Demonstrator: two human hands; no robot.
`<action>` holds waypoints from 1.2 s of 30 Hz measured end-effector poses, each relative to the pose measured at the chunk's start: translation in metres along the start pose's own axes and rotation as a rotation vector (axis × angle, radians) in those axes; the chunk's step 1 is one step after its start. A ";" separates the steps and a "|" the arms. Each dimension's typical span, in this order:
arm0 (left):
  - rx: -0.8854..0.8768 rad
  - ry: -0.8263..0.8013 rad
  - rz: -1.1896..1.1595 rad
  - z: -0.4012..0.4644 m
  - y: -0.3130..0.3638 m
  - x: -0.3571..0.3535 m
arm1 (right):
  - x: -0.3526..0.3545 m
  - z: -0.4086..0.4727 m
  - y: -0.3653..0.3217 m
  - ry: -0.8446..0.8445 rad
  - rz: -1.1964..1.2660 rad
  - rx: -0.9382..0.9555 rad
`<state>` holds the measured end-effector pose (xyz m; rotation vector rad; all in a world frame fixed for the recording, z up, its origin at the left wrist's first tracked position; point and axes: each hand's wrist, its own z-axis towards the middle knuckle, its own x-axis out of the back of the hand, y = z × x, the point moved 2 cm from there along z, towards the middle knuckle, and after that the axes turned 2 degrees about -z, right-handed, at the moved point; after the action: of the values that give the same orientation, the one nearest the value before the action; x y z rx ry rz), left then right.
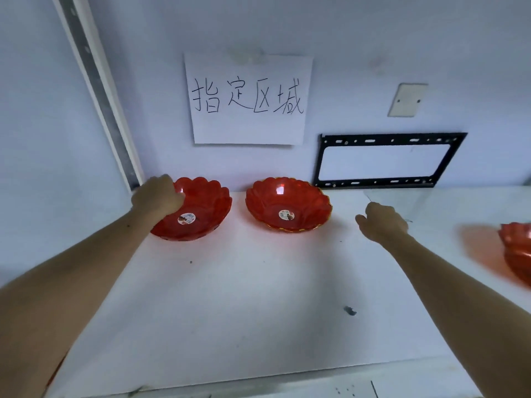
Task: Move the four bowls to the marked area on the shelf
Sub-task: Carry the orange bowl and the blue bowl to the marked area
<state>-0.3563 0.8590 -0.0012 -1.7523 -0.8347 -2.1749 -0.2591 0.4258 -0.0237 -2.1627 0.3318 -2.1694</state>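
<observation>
At the left of the frame, the left hand (157,194) curls its fingers over the near-left rim of a translucent red plastic bowl with a scalloped, petal-shaped edge (198,211), gripping it. This bowl sits on the white shelf surface (244,282) close to the back wall, opening upward and tilted slightly toward the camera; it is round, with no long axis. A small round sticker lies on its floor, print too small to read. Just right of it, apart, stands a second red scalloped bowl (288,204), upright, with the same kind of sticker. Above both, a white paper sheet (248,99) on the wall reads "指定区域". Further right, the right hand (382,222) hovers over the shelf, fingers loosely curled, holding nothing. At the far right edge a third red bowl (517,248) is partly cut off.
</observation>
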 end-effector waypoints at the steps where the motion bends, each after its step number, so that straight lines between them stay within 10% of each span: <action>1: -0.064 0.003 0.015 -0.003 0.020 0.001 | 0.007 -0.003 0.012 0.024 -0.051 0.012; 14: -0.598 -0.202 -0.064 -0.160 0.360 -0.061 | 0.081 -0.032 0.240 0.211 -0.350 0.106; 36: -0.667 -0.273 -0.037 -0.275 0.678 -0.166 | 0.123 0.061 0.559 0.177 -0.367 -0.073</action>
<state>-0.1952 0.1265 0.0008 -2.3846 -0.1736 -2.4501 -0.2604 -0.1500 -0.0116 -2.2206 0.0197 -2.5874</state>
